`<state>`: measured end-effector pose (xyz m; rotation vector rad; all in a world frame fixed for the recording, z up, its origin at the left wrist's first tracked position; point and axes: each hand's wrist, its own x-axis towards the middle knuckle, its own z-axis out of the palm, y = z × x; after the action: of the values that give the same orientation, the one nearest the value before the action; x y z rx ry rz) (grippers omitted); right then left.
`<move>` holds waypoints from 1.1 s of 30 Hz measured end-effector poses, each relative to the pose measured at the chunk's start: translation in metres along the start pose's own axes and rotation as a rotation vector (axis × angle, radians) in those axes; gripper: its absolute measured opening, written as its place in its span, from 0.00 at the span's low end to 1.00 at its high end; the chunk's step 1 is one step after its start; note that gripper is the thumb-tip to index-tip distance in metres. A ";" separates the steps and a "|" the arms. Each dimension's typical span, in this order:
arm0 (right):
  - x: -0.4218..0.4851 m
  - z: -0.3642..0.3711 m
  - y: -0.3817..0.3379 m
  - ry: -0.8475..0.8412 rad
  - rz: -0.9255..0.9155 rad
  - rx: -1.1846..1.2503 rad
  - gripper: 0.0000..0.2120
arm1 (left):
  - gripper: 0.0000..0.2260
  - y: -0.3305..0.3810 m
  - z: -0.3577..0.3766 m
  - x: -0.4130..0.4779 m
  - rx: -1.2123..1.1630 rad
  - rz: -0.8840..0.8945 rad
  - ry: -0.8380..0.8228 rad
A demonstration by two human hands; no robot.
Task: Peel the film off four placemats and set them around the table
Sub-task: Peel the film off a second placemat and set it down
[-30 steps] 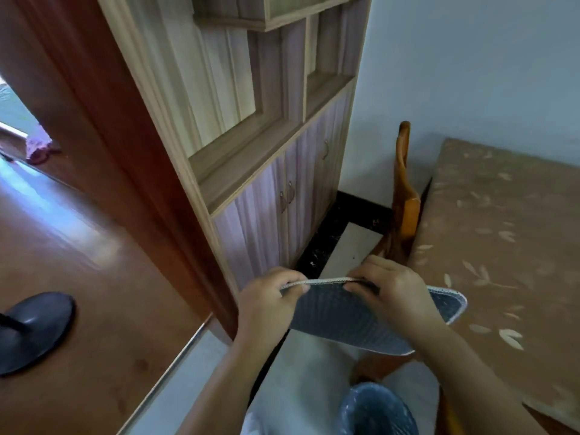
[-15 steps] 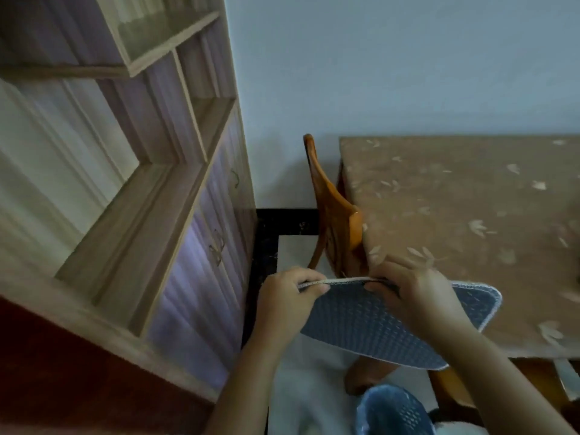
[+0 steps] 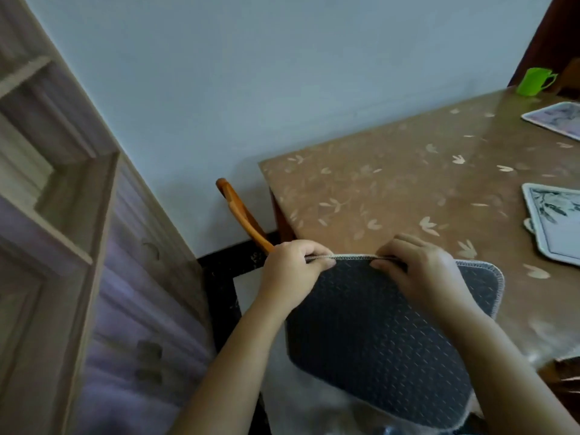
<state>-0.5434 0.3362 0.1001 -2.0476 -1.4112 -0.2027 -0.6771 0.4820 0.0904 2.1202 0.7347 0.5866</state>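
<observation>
I hold a placemat (image 3: pixel 376 334) in front of me, its dark dotted underside facing me and its white stitched edge on top. My left hand (image 3: pixel 292 274) pinches that top edge near the left corner. My right hand (image 3: pixel 417 271) pinches the same edge further right. The mat hangs over the near left corner of the brown leaf-patterned table (image 3: pixel 392 189). Two more placemats lie printed side up at the table's right: one (image 3: pixel 552 227) near me and one (image 3: pixel 555 119) farther back. I cannot tell whether film is on the held mat.
A wooden chair (image 3: pixel 241 215) stands at the table's left end, against the wall. A wood shelf cabinet (image 3: pixel 78 246) fills the left. A green cup (image 3: pixel 533 81) sits at the table's far right corner.
My view has swung right, from the doorway and cabinet to the table. The mat and both hands have come over the table's corner, grip unchanged. The other placemats and the cup have come into view.
</observation>
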 end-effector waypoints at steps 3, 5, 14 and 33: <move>0.032 0.003 0.015 0.039 0.053 0.001 0.04 | 0.03 0.001 -0.002 0.051 0.031 0.046 -0.034; 0.052 0.004 0.023 0.052 0.054 -0.007 0.04 | 0.03 0.000 -0.002 0.080 0.054 0.077 -0.054; 0.113 0.022 0.053 0.053 0.180 -0.008 0.04 | 0.02 -0.010 0.002 0.174 0.079 0.169 -0.207; 0.229 0.033 0.113 0.048 0.757 0.098 0.11 | 0.04 -0.007 0.020 0.412 -0.088 0.328 -0.882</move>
<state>-0.3565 0.5106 0.1332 -2.3135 -0.5284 0.1370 -0.3685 0.7522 0.1374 2.1327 -0.1306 -0.1809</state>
